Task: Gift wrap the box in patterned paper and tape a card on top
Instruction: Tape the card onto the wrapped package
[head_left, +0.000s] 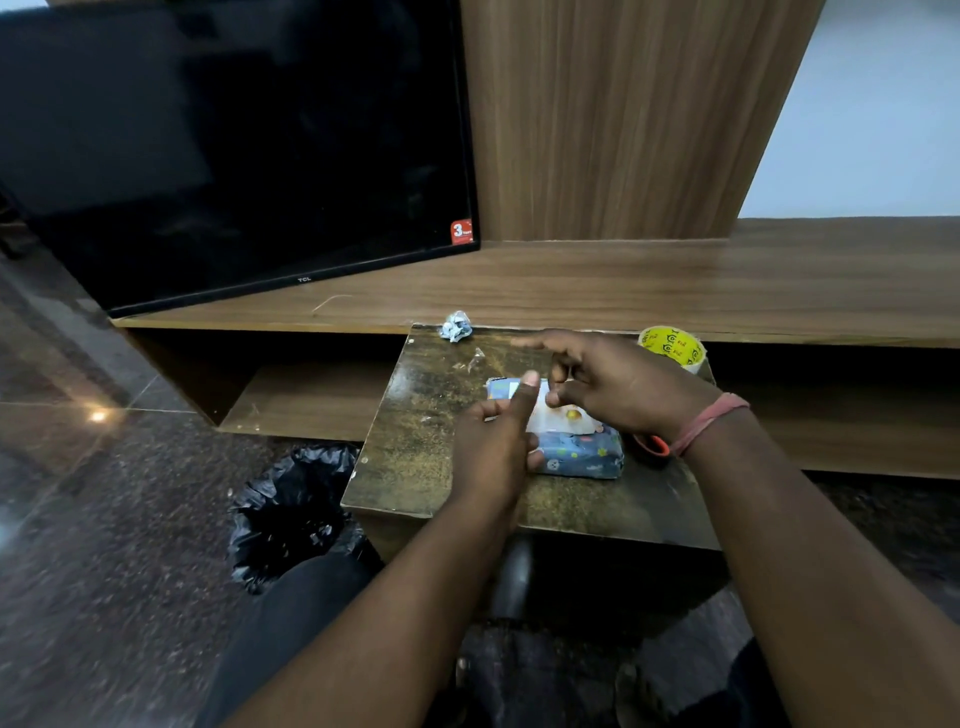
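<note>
1 "TCL" television, "3" sticker

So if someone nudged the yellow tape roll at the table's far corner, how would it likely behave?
The tape roll looks tilted at the small table's far right corner, so a nudge might drop it off the edge. Being round, it would probably roll if it landed on its rim. It seems rigid, so easy to grip.

We read this as a home living room: a black TCL television stands on a long wood-grain media unit with an open shelf below, polished dark stone floor, a small worn table, a bin with black liner beside it.
</note>
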